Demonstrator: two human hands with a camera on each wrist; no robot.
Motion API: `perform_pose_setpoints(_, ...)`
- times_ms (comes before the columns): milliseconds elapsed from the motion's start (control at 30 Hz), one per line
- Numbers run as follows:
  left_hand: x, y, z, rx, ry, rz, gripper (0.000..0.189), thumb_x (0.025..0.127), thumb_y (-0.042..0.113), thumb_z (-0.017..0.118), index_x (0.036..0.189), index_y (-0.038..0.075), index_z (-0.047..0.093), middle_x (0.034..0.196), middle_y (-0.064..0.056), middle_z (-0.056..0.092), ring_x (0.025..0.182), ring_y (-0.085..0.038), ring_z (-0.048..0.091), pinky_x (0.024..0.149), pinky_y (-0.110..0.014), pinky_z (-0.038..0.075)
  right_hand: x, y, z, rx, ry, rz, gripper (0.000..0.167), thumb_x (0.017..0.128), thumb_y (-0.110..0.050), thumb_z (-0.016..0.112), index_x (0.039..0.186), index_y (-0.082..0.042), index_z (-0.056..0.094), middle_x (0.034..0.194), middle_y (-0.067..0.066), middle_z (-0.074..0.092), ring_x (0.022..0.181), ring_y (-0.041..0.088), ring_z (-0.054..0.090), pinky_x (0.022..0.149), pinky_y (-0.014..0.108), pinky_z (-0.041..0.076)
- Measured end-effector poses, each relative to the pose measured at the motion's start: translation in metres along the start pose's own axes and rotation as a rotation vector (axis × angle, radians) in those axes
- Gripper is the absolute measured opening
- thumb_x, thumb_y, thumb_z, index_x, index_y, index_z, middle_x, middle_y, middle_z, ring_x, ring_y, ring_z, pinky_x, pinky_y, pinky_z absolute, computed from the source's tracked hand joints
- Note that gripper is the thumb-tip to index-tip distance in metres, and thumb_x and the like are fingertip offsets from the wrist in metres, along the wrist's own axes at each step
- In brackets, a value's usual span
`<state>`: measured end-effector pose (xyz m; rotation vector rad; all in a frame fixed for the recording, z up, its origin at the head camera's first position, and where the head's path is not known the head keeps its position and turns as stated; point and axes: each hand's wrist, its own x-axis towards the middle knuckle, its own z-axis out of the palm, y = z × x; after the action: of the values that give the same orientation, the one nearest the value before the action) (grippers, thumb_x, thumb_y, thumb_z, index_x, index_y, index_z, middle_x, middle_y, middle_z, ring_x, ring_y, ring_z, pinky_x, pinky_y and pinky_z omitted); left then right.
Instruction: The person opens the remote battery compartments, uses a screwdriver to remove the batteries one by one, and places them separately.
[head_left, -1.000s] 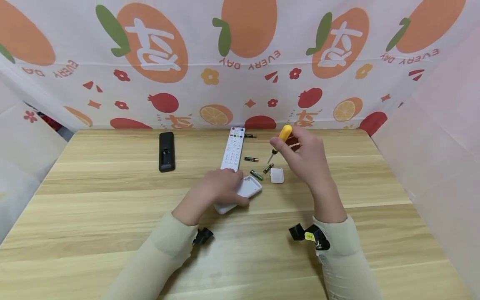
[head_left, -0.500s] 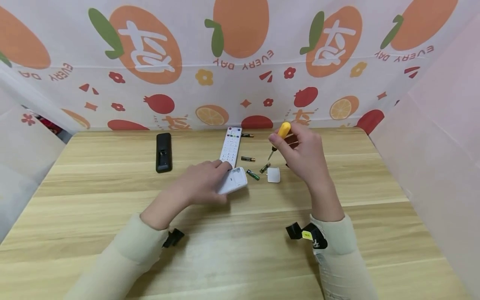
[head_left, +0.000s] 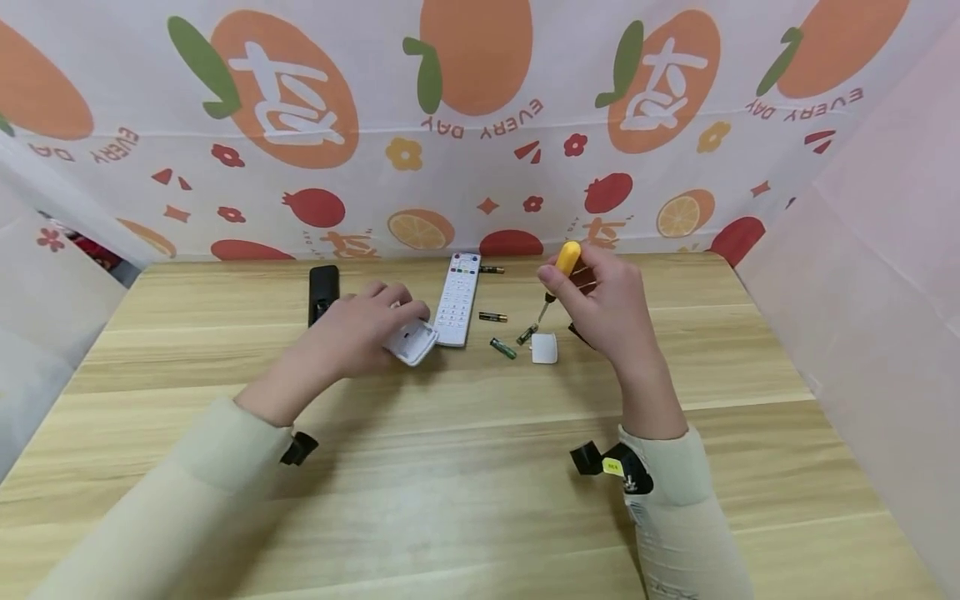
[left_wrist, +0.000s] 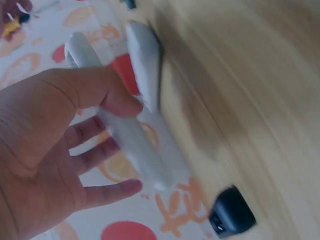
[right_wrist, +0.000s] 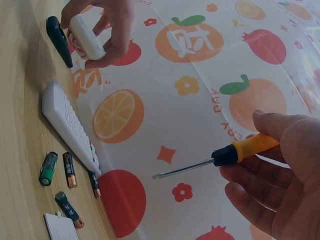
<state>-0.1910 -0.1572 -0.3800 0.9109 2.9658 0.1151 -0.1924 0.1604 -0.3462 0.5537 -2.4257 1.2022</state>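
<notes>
My left hand (head_left: pixel 360 329) grips a small white remote (head_left: pixel 412 343), thumb on one side and fingers on the other. It is lifted off the table, its hollowed back facing up in the head view. Between thumb and fingers, my right hand (head_left: pixel 611 304) holds a yellow-handled screwdriver (right_wrist: pixel 255 145), tip pointing down to the left. In the head view that tip appears over the small green batteries; the right wrist view shows it in the air. Near it lie a green battery (head_left: pixel 503 347), a darker battery (head_left: pixel 528 334) and a white battery cover (head_left: pixel 544 348).
A longer white remote (head_left: pixel 456 304) lies buttons up at the table's back middle. Beside it are two black-and-copper batteries, one battery (head_left: pixel 492 317) nearer me and another battery (head_left: pixel 492 270) behind. A black remote (head_left: pixel 323 292), partly hidden by my left hand, lies further left.
My left hand has picked up the small white remote and carried it left, towards the black remote. My right hand with the screwdriver has stayed almost still.
</notes>
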Motion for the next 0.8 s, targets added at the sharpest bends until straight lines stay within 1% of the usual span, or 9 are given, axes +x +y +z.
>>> perform_pose_setpoints(133, 0.004, -0.018, 0.004, 0.003, 0.026, 0.008, 0.060, 0.071, 0.003, 0.086, 0.122, 0.025, 0.064, 0.126, -0.009, 0.056, 0.122, -0.035, 0.046, 0.089, -0.063, 0.046, 0.001, 0.003, -0.001, -0.010, 0.006, 0.021, 0.028, 0.094, -0.035, 0.069, 0.102, -0.008, 0.069, 0.081, 0.002, 0.066, 0.069, 0.013, 0.058, 0.062, 0.026, 0.050)
perform_pose_setpoints(200, 0.006, -0.026, 0.005, 0.013, 0.042, 0.019, 0.060, 0.069, 0.001, 0.088, 0.121, 0.024, 0.065, 0.126, -0.010, 0.056, 0.122, -0.035, 0.045, 0.092, -0.065, 0.045, 0.001, 0.004, -0.002, -0.013, 0.004, 0.041, 0.030, 0.096, -0.037, 0.066, 0.106, -0.008, 0.068, 0.081, 0.003, 0.064, 0.069, 0.014, 0.056, 0.061, 0.025, 0.048)
perform_pose_setpoints(300, 0.010, -0.039, 0.008, 0.055, 0.052, 0.032, 0.061, 0.069, -0.003, 0.087, 0.119, 0.024, 0.065, 0.128, -0.011, 0.055, 0.126, -0.036, 0.043, 0.094, -0.070, 0.041, 0.001, 0.007, -0.003, 0.002, -0.010, 0.081, 0.032, 0.098, -0.037, 0.062, 0.112, -0.008, 0.067, 0.084, 0.004, 0.061, 0.069, 0.015, 0.058, 0.060, 0.025, 0.051)
perform_pose_setpoints(433, 0.014, -0.050, 0.011, 0.126, 0.041, 0.048, 0.057, 0.075, -0.009, 0.080, 0.120, 0.022, 0.064, 0.130, -0.012, 0.055, 0.131, -0.040, 0.039, 0.094, -0.075, 0.038, 0.001, 0.010, -0.003, 0.033, -0.034, 0.139, 0.038, 0.099, -0.039, 0.060, 0.119, -0.008, 0.065, 0.086, 0.006, 0.059, 0.063, 0.019, 0.065, 0.057, 0.028, 0.055)
perform_pose_setpoints(467, 0.016, -0.052, 0.012, 0.139, 0.036, 0.052, 0.056, 0.076, -0.011, 0.078, 0.120, 0.022, 0.064, 0.131, -0.012, 0.055, 0.131, -0.040, 0.039, 0.093, -0.074, 0.039, 0.001, 0.011, -0.003, 0.034, -0.039, 0.152, 0.039, 0.099, -0.040, 0.060, 0.120, -0.008, 0.065, 0.086, 0.007, 0.058, 0.061, 0.020, 0.066, 0.056, 0.028, 0.055)
perform_pose_setpoints(533, 0.019, -0.056, 0.014, 0.174, 0.020, 0.070, 0.055, 0.077, -0.011, 0.077, 0.120, 0.021, 0.063, 0.131, -0.013, 0.055, 0.129, -0.040, 0.040, 0.090, -0.069, 0.045, 0.002, 0.013, -0.004, 0.031, -0.046, 0.172, 0.042, 0.098, -0.041, 0.061, 0.124, -0.009, 0.063, 0.086, 0.007, 0.057, 0.059, 0.021, 0.066, 0.053, 0.028, 0.054)
perform_pose_setpoints(633, 0.025, -0.061, 0.021, 0.220, -0.005, 0.109, 0.057, 0.076, -0.011, 0.079, 0.120, 0.019, 0.061, 0.130, -0.013, 0.054, 0.125, -0.039, 0.044, 0.079, -0.059, 0.054, 0.002, 0.017, -0.005, 0.039, -0.052, 0.193, 0.046, 0.097, -0.040, 0.064, 0.131, -0.010, 0.056, 0.085, 0.009, 0.058, 0.057, 0.021, 0.066, 0.052, 0.028, 0.054)
perform_pose_setpoints(700, 0.028, -0.064, 0.026, 0.247, -0.018, 0.136, 0.058, 0.075, -0.012, 0.079, 0.120, 0.018, 0.060, 0.129, -0.013, 0.054, 0.122, -0.039, 0.046, 0.073, -0.054, 0.056, 0.003, 0.020, -0.006, 0.058, -0.054, 0.206, 0.050, 0.096, -0.039, 0.065, 0.136, -0.012, 0.051, 0.084, 0.011, 0.059, 0.056, 0.025, 0.066, 0.052, 0.028, 0.054)
perform_pose_setpoints(800, 0.031, -0.068, 0.032, 0.263, -0.025, 0.152, 0.058, 0.075, -0.013, 0.078, 0.120, 0.018, 0.059, 0.128, -0.012, 0.053, 0.119, -0.039, 0.049, 0.071, -0.052, 0.057, 0.003, 0.025, -0.008, 0.075, -0.060, 0.219, 0.053, 0.095, -0.040, 0.065, 0.139, -0.015, 0.048, 0.083, 0.012, 0.061, 0.055, 0.030, 0.066, 0.053, 0.030, 0.055)
